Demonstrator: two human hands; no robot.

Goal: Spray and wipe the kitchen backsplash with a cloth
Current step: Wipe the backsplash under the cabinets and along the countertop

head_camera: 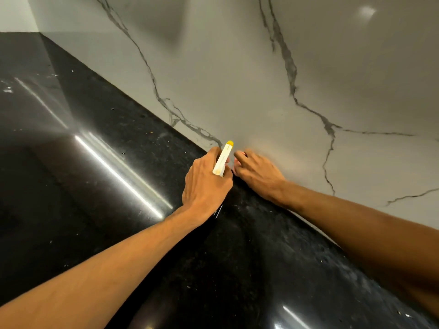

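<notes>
Spray bottle (223,160): white head with yellow nozzle tip (229,143), aimed low at the backsplash (237,79), nearly at the joint with the countertop (95,162). Left hand (206,184) is clamped round the bottle's neck, fingers curled tight; the bottle body is hidden under the hand. Right hand (256,172) is just beside the nozzle, fingers bent against the foot of the backsplash. Cannot tell whether it holds anything. The cloth can't be made out; a pinkish bit under those fingers may be cloth or a fingertip.

Likely risks:
- Nozzle is very near the wall, so a squeeze would probably splash back and run down into the joint, pooling on the countertop
- Right hand sits close to the spray line and would likely get wet
- If that hand has no cloth, liquid would run before it gets wiped
- The wall is glossy, so half-wiped spray would probably dry in streaks
- Specks lie on the countertop near the wall; a cloth dragged low could lift grit onto the backsplash

Surface: backsplash is pale marble-look, grey veins, shiny, with a light reflected upper right. Countertop is black speckled stone, polished, with bright light streaks and scattered crumbs. Room: the wall turns a corner at far left, with a paler wall beyond
</notes>
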